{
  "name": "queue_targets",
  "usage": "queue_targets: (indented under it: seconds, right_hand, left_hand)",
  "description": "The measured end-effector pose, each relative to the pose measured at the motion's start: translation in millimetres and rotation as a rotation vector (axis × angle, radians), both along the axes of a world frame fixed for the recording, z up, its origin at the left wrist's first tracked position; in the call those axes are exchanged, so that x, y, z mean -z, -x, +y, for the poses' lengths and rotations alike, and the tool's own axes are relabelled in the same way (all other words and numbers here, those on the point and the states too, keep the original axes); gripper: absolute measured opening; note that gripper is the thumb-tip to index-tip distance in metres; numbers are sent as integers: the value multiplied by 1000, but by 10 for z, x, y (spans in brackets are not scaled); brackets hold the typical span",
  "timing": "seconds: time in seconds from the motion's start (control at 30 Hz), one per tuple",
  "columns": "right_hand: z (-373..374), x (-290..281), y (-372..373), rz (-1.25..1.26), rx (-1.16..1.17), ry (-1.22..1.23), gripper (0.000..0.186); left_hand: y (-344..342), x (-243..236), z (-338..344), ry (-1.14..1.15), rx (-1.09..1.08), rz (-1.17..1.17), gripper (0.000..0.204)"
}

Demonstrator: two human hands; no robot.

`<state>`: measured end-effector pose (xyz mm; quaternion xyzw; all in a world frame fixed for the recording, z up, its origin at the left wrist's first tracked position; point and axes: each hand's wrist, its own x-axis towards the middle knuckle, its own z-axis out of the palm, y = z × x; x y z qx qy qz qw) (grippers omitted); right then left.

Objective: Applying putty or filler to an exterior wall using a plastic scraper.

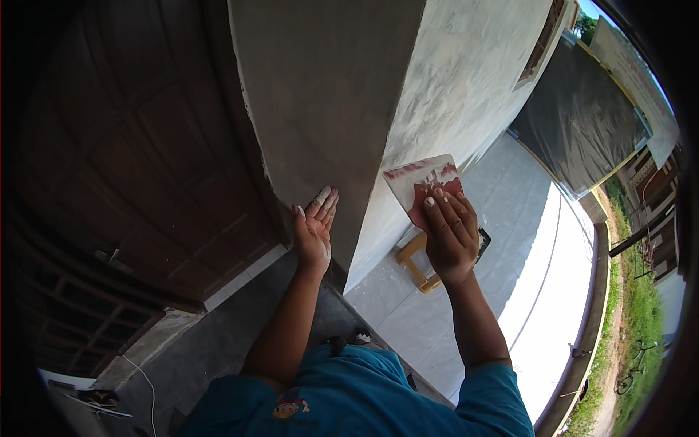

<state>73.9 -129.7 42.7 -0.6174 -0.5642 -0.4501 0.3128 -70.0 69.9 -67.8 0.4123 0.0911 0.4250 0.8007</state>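
Observation:
My right hand (453, 237) grips a broad, flat putty scraper (409, 180), with fingers laid along its red part. White paste smears the scraper and my fingertips. Its far left corner is close to the wall's corner edge; whether it touches cannot be made out. My left hand (315, 229) holds nothing. Its fingers are stretched upward, with white paste on them, beside the shaded grey wall face (320, 95). Around the corner, the sunlit wall face (462, 80) shows patchy white and grey streaks.
Below my right hand stands a yellow-brown stool (413, 264) with a dark item (483, 244) on it. A brown panelled door (138, 153) is at left. Pale floor tiles (429, 320) reach a low curved wall (598, 291). A black sheet (582, 109) hangs far right.

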Motion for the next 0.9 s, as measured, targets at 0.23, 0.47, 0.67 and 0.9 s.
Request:
queue_targets:
  seconds: [0.23, 0.47, 0.67, 0.9]
  right_hand:
    - [652, 310, 328, 363, 13, -329, 44]
    - [955, 740, 498, 510, -16, -387, 40]
    - [894, 1093, 719, 460, -98, -227, 41]
    - [614, 735, 456, 574, 48, -363, 49]
  left_hand:
    - [-156, -12, -77, -86, 54, -12, 92]
    - [192, 154, 54, -1, -14, 68, 92]
    - [311, 323, 96, 40, -53, 99, 92]
    - [242, 284, 86, 72, -18, 92, 92]
